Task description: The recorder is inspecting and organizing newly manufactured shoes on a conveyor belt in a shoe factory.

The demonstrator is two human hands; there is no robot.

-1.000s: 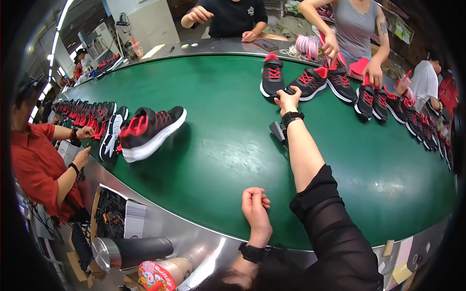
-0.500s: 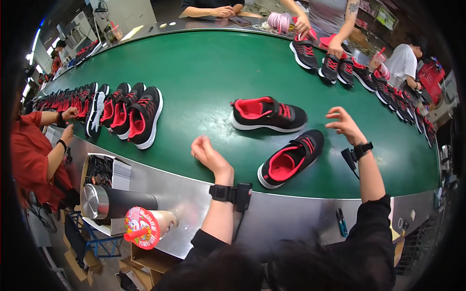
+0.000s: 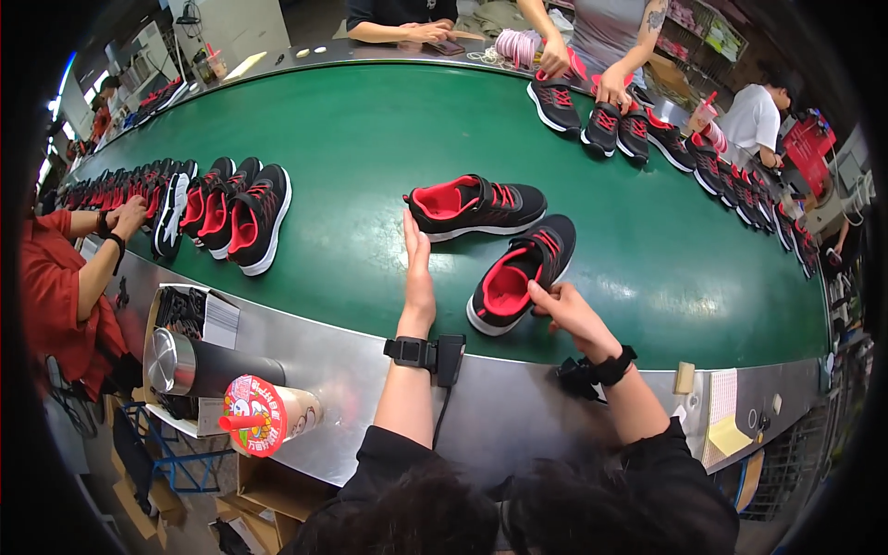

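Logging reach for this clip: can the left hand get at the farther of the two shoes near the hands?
Likely yes: the left hand is open right by the farther shoe, at its heel end, with nothing visible between.

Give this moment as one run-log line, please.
left hand: open, at heel of far middle shoe | right hand: thumb at collar of near middle shoe, grip unclear | both: upright on green table

The green desk (image 3: 324,120) is bordered by bare metal, and glare (image 3: 610,289) is reflected in it. Behind, a pale panel (image 3: 242,32) and a filled rack (image 3: 712,37) are seen.
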